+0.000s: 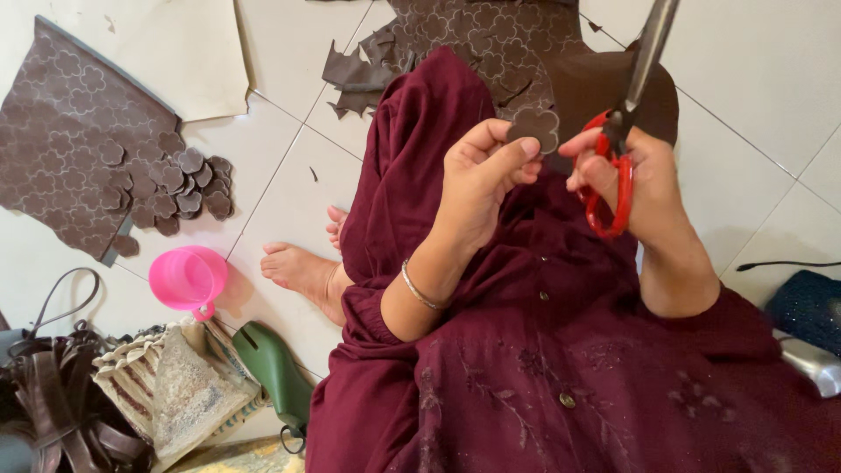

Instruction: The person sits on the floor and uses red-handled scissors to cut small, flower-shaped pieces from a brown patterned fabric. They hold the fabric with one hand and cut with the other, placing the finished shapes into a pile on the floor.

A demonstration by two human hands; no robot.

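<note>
Left hand point(477, 180) grip pinches flower cutout point(534, 129); right hand point(635, 180) grip clasps scissors point(624, 123) beside it.

The flower cut-out point(535, 129) is brown, like the patterned sheet point(70, 131) stamped with clover shapes. The scissors point(613, 166) have red handles and grey blades — the dress point(543, 368) is maroon, faintly embroidered — the cup point(187, 278) is pink.

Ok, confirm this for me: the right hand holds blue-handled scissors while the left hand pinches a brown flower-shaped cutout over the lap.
Not quite: the head view shows the scissors in the right hand have red handles, not blue. The rest stands: the left hand pinches a brown flower-shaped cutout over the lap.
</note>
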